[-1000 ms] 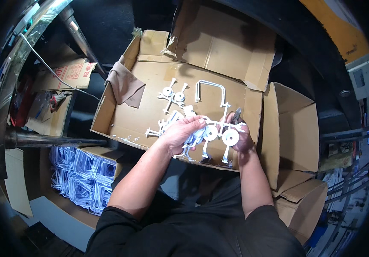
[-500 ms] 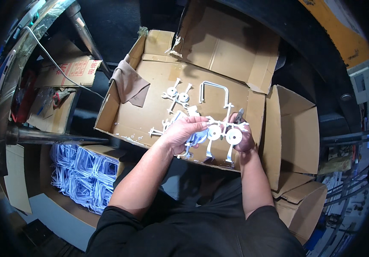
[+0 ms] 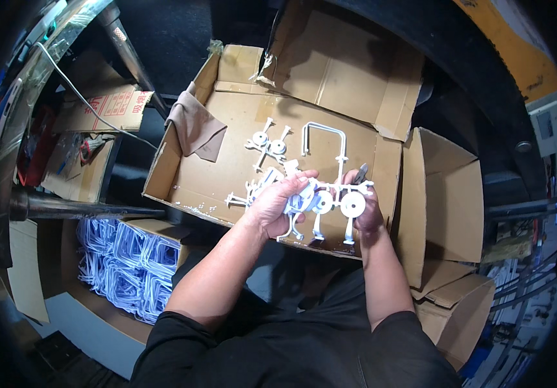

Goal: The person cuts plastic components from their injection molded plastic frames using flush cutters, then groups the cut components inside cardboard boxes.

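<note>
At the near left, below the tray, a carton (image 3: 114, 313) holds looped white frames (image 3: 130, 265) packed in stacks. Over the near edge of the cardboard tray (image 3: 227, 174), the left hand (image 3: 272, 204) is closed around a bunch of white plastic parts (image 3: 299, 202), thumb on top. Just to its right, the right hand (image 3: 372, 216) is curled around a dark tool (image 3: 361, 172), whose tip points far; most of its fingers are hidden, so I cannot tell whether it also pinches the white branched piece (image 3: 353, 205) with 2 discs in front of it.

With so many thin stems in 1 fist, a loosened thumb could let a part slide out over the near edge. If the tool bites at a bad angle, a stem might snap or a fingertip be nicked.

Farther in, a U-shaped white frame (image 3: 325, 128) reaches toward the branched piece; if they are joined, which I cannot tell, a tug could bend it. To its left lies another white piece with 2 discs (image 3: 269, 143), and a cloth (image 3: 194, 126) drapes the left wall.
</note>
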